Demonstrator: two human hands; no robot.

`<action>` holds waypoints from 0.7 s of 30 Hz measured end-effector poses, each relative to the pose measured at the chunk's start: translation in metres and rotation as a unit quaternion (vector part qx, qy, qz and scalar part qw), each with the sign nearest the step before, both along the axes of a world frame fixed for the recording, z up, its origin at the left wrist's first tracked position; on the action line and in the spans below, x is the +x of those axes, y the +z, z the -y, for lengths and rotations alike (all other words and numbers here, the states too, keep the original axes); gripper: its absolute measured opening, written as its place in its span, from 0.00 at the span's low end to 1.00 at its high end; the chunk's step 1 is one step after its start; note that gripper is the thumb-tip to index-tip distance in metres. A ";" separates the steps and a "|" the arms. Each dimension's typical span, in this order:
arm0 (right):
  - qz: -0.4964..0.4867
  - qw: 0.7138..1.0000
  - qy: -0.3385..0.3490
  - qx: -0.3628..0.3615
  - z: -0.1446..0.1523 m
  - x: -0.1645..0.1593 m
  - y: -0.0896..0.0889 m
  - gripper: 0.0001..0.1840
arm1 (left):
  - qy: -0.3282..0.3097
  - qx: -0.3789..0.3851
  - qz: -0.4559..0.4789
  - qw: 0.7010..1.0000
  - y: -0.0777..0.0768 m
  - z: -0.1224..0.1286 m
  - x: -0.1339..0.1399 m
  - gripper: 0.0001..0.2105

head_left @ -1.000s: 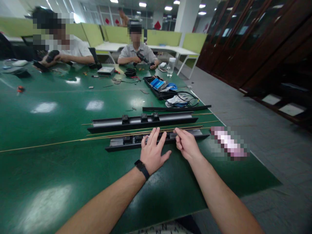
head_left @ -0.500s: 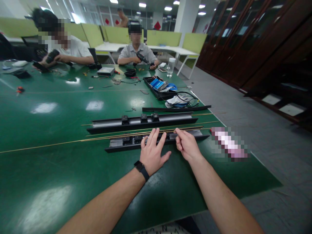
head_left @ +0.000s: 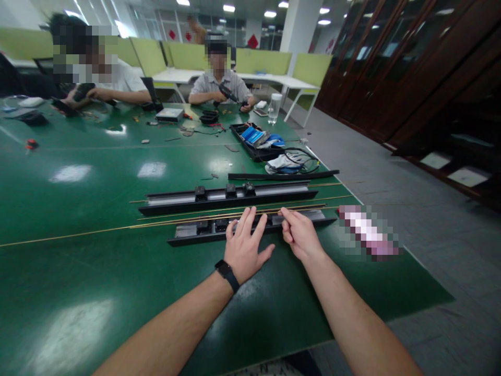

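thin gold rods (head_left: 211, 215), several, on a green bench (head_left: 156, 282).
my left hand (head_left: 245, 245): fingers spread wide, over the near black channel (head_left: 199, 237). my right hand (head_left: 300, 232): narrow, fingers curled, thumb and forefinger at the rods; whether they pinch one, i cannot tell. rods: lengthwise along the near channel's far edge; just beyond, the far black channel (head_left: 230, 202), bearing three black blocks (head_left: 230, 190).
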State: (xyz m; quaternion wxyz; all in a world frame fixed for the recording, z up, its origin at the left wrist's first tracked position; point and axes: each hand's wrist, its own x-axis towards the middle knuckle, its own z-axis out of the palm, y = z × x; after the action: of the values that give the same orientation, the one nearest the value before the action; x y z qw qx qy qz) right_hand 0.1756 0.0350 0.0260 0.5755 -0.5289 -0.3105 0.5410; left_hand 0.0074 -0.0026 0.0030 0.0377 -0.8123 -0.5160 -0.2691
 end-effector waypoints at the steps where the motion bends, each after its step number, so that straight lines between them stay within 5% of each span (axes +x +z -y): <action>1: -0.002 1.000 -0.001 0.002 0.000 0.000 0.000 0.19 | 0.001 -0.001 -0.001 1.000 0.000 0.000 0.000 0.34; 21: 0.015 1.000 0.003 -0.005 0.000 0.000 0.001 0.20 | 0.004 -0.001 -0.006 1.000 0.000 0.000 0.000 0.34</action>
State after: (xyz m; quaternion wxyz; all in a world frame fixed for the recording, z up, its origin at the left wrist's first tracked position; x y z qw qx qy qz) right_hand 0.1759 0.0347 0.0273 0.5665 -0.5388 -0.3181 0.5363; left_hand 0.0074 -0.0030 0.0029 0.0407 -0.8118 -0.5196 -0.2634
